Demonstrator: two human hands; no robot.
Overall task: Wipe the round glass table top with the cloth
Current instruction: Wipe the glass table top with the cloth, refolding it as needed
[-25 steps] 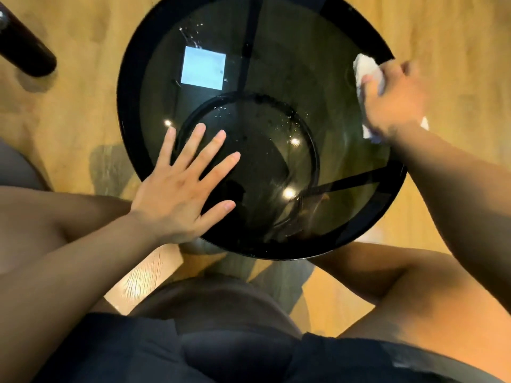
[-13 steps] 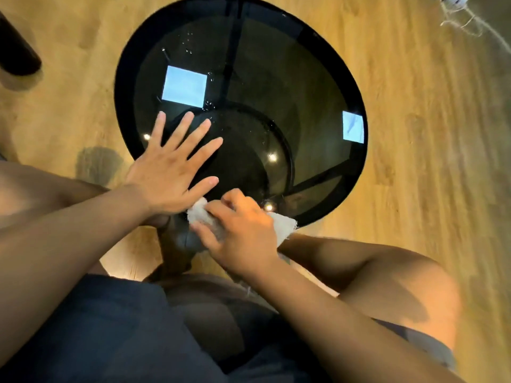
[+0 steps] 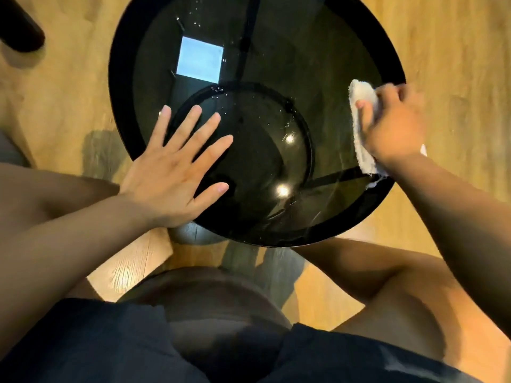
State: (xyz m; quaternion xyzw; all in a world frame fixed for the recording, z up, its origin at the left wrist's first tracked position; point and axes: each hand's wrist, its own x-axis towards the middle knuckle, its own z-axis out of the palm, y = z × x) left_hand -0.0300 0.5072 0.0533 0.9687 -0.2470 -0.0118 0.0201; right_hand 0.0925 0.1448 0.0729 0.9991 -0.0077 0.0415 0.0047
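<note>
Left hand [image 3: 171, 178] flat on table top [image 3: 318, 64]; cloth [image 3: 359, 128] at right rim.

Light wood plank floor [image 3: 448, 42] ran all around. A dark rounded thing [image 3: 19, 29], maybe a furniture leg, couldn't really tell, sat at the floor's top-left corner with a soft shadow beside it. Bare knees [image 3: 387, 288] and dark shorts [image 3: 91, 344] filled the bottom edge.

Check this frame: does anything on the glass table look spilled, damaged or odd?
Small water droplets dot the far half of the round dark glass table top, not yet wiped. No cracks show. The right hand presses the white cloth at the right rim; the left hand lies flat on the glass.
</note>
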